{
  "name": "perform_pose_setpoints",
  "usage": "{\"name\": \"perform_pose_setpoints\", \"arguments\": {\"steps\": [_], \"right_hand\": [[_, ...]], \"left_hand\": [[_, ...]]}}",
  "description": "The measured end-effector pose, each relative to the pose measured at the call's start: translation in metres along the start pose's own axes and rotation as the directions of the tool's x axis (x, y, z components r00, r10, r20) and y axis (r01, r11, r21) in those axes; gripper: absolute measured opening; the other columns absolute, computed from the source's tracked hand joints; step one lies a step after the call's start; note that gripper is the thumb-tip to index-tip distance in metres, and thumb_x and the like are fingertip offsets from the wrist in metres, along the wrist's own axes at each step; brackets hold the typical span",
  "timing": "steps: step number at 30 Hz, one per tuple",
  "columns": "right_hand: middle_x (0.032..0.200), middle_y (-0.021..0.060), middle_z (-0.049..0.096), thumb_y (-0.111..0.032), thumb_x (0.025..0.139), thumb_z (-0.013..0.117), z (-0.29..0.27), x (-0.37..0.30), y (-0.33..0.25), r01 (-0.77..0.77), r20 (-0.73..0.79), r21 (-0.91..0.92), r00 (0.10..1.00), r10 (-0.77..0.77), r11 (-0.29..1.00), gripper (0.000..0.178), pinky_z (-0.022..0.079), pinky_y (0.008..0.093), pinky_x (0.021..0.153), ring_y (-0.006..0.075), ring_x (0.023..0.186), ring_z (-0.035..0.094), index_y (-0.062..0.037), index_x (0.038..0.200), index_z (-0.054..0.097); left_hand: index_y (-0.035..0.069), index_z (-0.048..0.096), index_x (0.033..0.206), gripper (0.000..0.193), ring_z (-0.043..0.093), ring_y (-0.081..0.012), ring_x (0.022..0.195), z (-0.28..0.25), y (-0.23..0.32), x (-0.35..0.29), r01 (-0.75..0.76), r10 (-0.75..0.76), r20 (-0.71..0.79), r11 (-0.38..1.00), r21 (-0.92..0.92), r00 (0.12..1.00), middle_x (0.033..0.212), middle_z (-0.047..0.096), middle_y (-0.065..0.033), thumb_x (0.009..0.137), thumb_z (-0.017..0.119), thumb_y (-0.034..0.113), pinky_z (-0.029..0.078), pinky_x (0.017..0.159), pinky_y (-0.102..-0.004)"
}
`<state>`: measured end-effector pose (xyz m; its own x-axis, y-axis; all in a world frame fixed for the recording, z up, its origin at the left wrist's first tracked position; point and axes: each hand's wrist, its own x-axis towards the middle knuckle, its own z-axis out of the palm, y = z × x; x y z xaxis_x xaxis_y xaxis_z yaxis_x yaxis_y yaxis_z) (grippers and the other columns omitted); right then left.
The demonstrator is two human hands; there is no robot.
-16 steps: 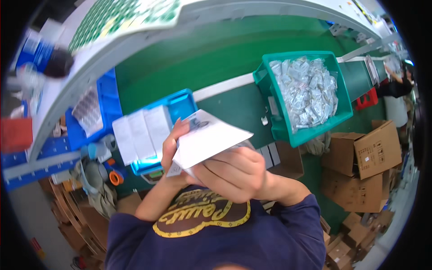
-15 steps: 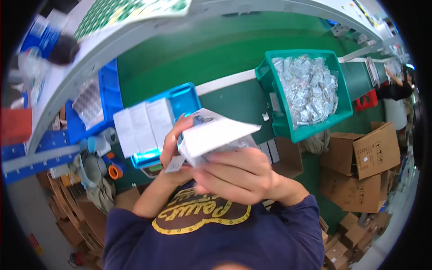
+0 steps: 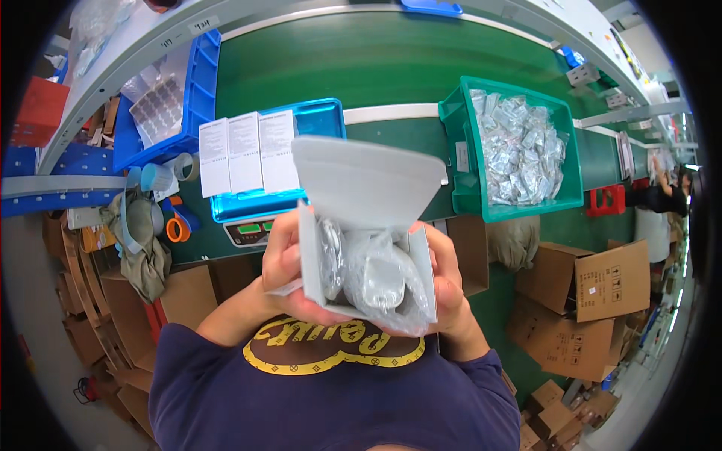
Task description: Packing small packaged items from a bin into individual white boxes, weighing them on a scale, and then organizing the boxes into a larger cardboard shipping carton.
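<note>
In front of my chest I hold an opened white carton (image 3: 368,180) between both hands, its lid raised at the far side. My left hand (image 3: 283,263) is closed around the left wall, with a white paper edge showing by its fingers. The right wall is gripped by my right hand (image 3: 447,282). Inside the carton, a rounded white item in a clear plastic bag (image 3: 383,284) fills the middle and right. Along the left inner wall stands a second plastic-wrapped piece (image 3: 331,255), whose kind I cannot make out.
Three white printed boxes (image 3: 244,154) lie on a blue tray (image 3: 320,116) atop a scale (image 3: 248,233). To the right stands a green bin (image 3: 511,210) of bagged parts. Orange tape (image 3: 177,228), a blue bin (image 3: 201,83) and cardboard boxes (image 3: 613,282) surround the bench.
The carton has turned from a tilted side view to upright, and its wrapped contents now show. My right hand has shifted from its front to its right wall.
</note>
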<state>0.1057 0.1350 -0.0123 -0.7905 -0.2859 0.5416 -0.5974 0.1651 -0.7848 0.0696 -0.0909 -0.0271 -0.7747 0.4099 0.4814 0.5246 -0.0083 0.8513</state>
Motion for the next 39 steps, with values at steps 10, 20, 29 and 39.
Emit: {"name": "perform_pose_setpoints", "arguments": {"steps": [10, 20, 29, 39], "right_hand": [[0.134, 0.0206, 0.037, -0.012, 0.071, 0.074, 0.0, 0.001, 0.041, -0.409, 0.039, 0.408, 0.901, 0.432, 0.816, 0.053, 0.056, 0.0392, 0.087, 0.0318, 0.121, 0.05, -0.0058, 0.12, 0.054], [0.118, 0.0103, 0.046, -0.02, 0.087, 0.067, 0.005, 0.029, 0.043, -0.357, -0.097, 0.544, 0.872, 0.48, 0.76, 0.029, 0.046, 0.0295, 0.084, 0.0163, 0.1, 0.052, -0.0063, 0.092, 0.042], [0.102, 0.0085, 0.058, -0.03, 0.096, 0.053, -0.005, 0.068, 0.035, -0.594, 0.181, 0.385, 0.799, 0.573, 0.707, 0.033, 0.044, 0.0329, 0.092, 0.0207, 0.102, 0.058, -0.0006, 0.11, 0.057], [0.135, 0.0198, 0.054, -0.024, 0.099, 0.04, -0.008, 0.062, 0.027, -0.494, 0.463, 0.138, 0.798, 0.385, 0.859, 0.044, 0.033, 0.0426, 0.109, 0.0348, 0.131, 0.044, 0.0036, 0.13, 0.054]], "left_hand": [[0.01, 0.052, 0.123, 0.06, 0.051, -0.0228, 0.112, 0.016, -0.013, 0.01, 0.558, -0.529, 0.18, 0.774, -0.299, 0.829, 0.116, 0.044, -0.0086, 0.069, 0.079, 0.017, 0.052, 0.089, -0.034], [0.007, 0.054, 0.116, 0.056, 0.052, -0.0213, 0.114, 0.009, -0.018, 0.023, 0.567, -0.513, 0.242, 0.73, -0.381, 0.823, 0.115, 0.043, -0.0085, 0.068, 0.082, 0.016, 0.052, 0.092, -0.0361], [0.006, 0.053, 0.123, 0.064, 0.053, -0.0218, 0.116, -0.001, -0.02, 0.009, 0.644, -0.574, 0.301, 0.615, -0.455, 0.761, 0.125, 0.042, -0.0102, 0.068, 0.085, 0.014, 0.05, 0.095, -0.0361], [0.01, 0.035, 0.141, 0.089, 0.049, -0.0263, 0.122, -0.002, -0.017, -0.013, 0.492, -0.536, 0.063, 0.715, -0.496, 0.842, 0.138, 0.039, -0.0122, 0.067, 0.086, 0.015, 0.049, 0.096, -0.0396]]}}
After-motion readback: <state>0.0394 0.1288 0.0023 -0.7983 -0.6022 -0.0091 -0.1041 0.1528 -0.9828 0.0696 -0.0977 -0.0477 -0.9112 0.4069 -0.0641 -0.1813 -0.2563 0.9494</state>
